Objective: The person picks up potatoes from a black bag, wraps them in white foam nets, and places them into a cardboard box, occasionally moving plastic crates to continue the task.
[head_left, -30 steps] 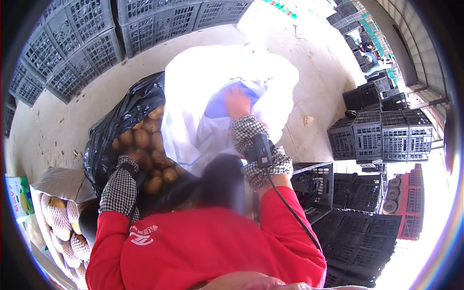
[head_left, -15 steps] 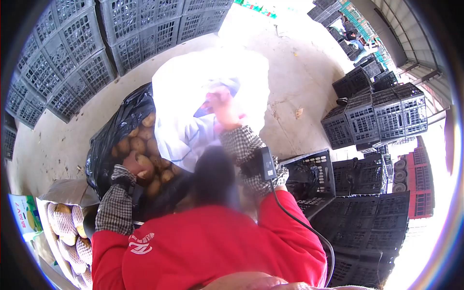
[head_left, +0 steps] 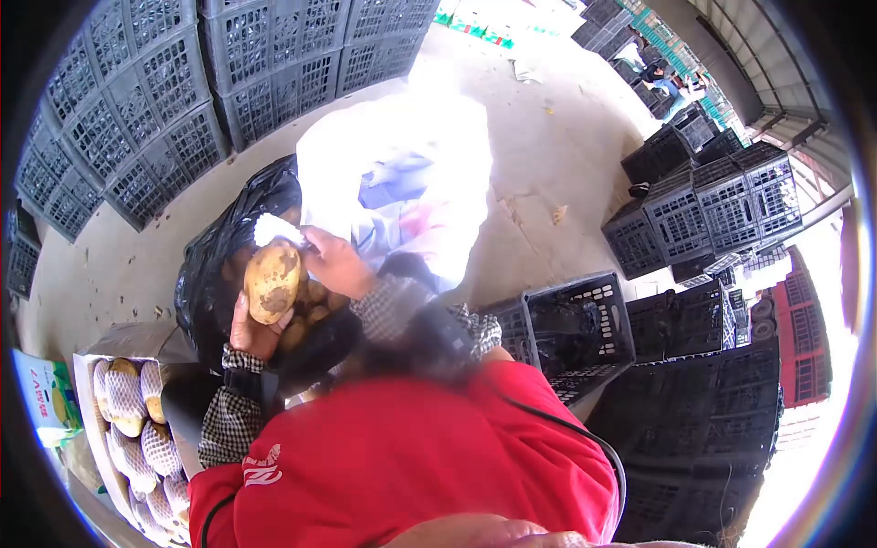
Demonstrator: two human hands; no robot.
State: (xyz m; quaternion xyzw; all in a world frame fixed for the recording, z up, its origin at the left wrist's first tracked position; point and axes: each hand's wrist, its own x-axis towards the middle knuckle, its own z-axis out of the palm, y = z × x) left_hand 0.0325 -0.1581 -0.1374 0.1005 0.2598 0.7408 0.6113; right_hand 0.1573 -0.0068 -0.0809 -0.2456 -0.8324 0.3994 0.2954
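My left hand point(head_left: 257, 331) grips a large yellow-brown potato point(head_left: 272, 285) from below, holding it upright above a black plastic bag point(head_left: 212, 265). At the potato's top end is a bunched white foam net point(head_left: 275, 228), pinched by my right hand point(head_left: 336, 263). Inside the black bag lie several loose potatoes point(head_left: 316, 294), partly hidden by my hands. Just beyond my right hand is a large white bag point(head_left: 393, 137), overexposed, with pale blue and pinkish patches at its opening.
A carton point(head_left: 89, 402) of netted potatoes stands at the left, beside a green-and-white box point(head_left: 47, 393). Grey crates point(head_left: 164, 110) are stacked at the far left. More black crates point(head_left: 580, 333) stand on the right. People point(head_left: 671, 87) are in the distance.
My right hand has come back from the white bag with a white foam net to the potato. My left hand has lifted a potato out of the black bag.
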